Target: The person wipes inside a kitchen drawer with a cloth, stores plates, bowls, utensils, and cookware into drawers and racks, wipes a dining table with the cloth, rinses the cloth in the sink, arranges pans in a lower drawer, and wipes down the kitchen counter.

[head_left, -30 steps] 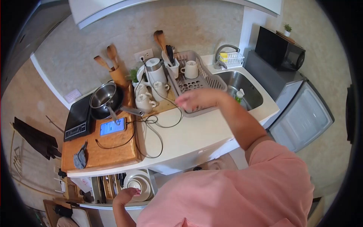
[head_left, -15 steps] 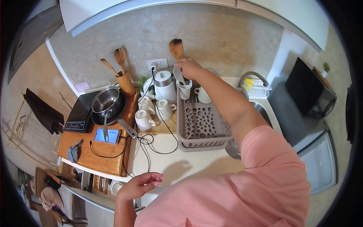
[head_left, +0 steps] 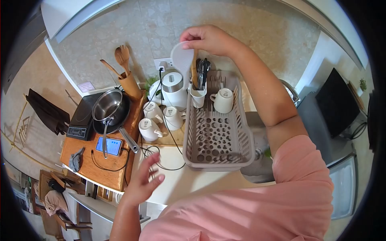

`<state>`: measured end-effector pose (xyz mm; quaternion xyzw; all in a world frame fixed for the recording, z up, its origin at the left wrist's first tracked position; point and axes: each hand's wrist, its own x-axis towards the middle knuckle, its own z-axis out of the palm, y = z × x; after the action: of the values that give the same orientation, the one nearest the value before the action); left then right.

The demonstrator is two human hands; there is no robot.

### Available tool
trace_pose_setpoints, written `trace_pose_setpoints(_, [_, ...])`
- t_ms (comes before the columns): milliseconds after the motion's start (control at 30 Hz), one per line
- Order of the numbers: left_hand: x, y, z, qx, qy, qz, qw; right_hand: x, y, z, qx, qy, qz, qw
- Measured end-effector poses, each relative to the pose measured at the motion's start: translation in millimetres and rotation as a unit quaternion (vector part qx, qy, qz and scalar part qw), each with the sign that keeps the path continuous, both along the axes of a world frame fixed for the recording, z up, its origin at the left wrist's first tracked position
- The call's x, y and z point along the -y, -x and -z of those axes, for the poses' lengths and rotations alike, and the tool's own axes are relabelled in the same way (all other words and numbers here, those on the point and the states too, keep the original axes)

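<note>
The right hand is pinching, thumb meeting fingers, with the right forearm sloping down behind it. Lower and to its left, the left hand is hovering unclasped, thumb and fingers spreading apart.

Your right hand holds the white spoon near the kettle and the full cutlery cup, so it's tight there. The front of the dish rack has lots of room; one mug stands behind. Your left hand can slide right along the counter, but loopy cords lie between it and three mugs.
</note>
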<state>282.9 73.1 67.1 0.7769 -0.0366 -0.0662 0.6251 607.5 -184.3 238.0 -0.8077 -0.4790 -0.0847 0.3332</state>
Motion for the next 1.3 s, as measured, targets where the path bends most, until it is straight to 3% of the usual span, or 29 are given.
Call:
trace_pose_setpoints(67, [16.0, -21.9, -9.4, 0.049, -0.014, -0.033, 0.998, -6.6, 35.4, -7.5, -0.036, -0.040, -0.046, 0.997])
trace_pose_setpoints(133, [28.2, -43.8, -20.2, 0.147, -0.007, -0.041, 0.988, -17.9, 66.3, -3.7, -0.065, -0.002, -0.131, 0.989])
trace_pose_setpoints(167, [36.7, -51.4, -21.5, 0.148, -0.008, -0.040, 0.988, -24.2, 79.3, 3.5, -0.064, -0.003, -0.130, 0.989])
trace_pose_setpoints(233, [51.3, -62.0, -19.7, 0.095, 0.172, 0.007, 0.981, -36.0, 95.1, 16.8, -0.133, 0.028, -0.213, 0.967])
trace_pose_setpoints(300, [52.3, -59.4, -17.2, 0.040, 0.136, 0.000, 0.990, -39.9, 82.0, 24.0, -0.106, 0.032, -0.204, 0.973])
trace_pose_setpoints(333, [50.9, -55.7, -9.9, 0.006, 0.176, -0.004, 0.984, -41.5, 70.2, 29.0, -0.079, 0.034, -0.190, 0.978])
trace_pose_setpoints(400, [54.0, -48.0, 1.2, -0.003, 0.232, -0.053, 0.971, -34.1, 18.6, 37.7, -0.043, 0.024, 0.013, 0.999])
trace_pose_setpoints(467, [45.5, -39.0, 7.4, -0.010, 0.244, -0.072, 0.967, -12.4, -41.3, 60.0, 0.103, 0.142, 0.266, 0.948])
trace_pose_setpoints(567, [35.5, -30.2, 10.9, -0.016, 0.258, -0.120, 0.959, 7.6, -75.5, 104.3, 0.070, 0.191, 0.330, 0.922])
trace_pose_setpoints(633, [29.9, -25.3, 15.7, -0.031, 0.245, -0.139, 0.959, 5.2, -57.9, 117.6, -0.151, 0.124, 0.349, 0.916])
trace_pose_setpoints(733, [25.2, -15.7, 18.9, -0.048, 0.252, -0.159, 0.953, 13.3, -99.8, 163.0, -0.065, 0.036, 0.336, 0.939])
trace_pose_setpoints(833, [15.2, 0.4, 23.0, -0.053, 0.253, -0.179, 0.949, 19.4, -72.1, 135.4, -0.038, -0.014, 0.346, 0.937])
trace_pose_setpoints(900, [5.2, 20.5, 26.9, -0.090, 0.215, -0.187, 0.954, 35.2, -75.5, 124.8, -0.017, -0.095, 0.302, 0.948])
trace_pose_setpoints(933, [-4.5, 30.9, 34.9, -0.103, 0.200, -0.172, 0.959, 42.8, -61.6, 115.1, 0.053, -0.131, 0.281, 0.949])
trace_pose_setpoints(967, [-9.1, 41.3, 33.4, -0.118, 0.161, -0.162, 0.966, 55.5, -55.1, 104.9, 0.020, -0.175, 0.233, 0.956])
trace_pose_setpoints(1000, [-14.6, 52.5, 36.7, -0.127, 0.157, -0.153, 0.967, 55.9, -0.1, 78.1, 0.079, -0.159, 0.210, 0.961])
trace_pose_setpoints(1133, [-42.3, 95.6, 68.0, -0.134, 0.163, -0.136, 0.968, 61.9, 108.1, 38.2, 0.043, -0.177, 0.127, 0.975])
trace_pose_setpoints(1233, [-59.0, 115.8, 83.5, -0.133, 0.181, -0.149, 0.963, 73.0, 158.7, 36.2, 0.003, -0.183, 0.082, 0.980])
trace_pose_setpoints(1300, [-75.2, 130.9, 89.2, -0.136, 0.201, -0.148, 0.959, 84.6, 172.8, 49.5, -0.011, -0.195, -0.020, 0.981])
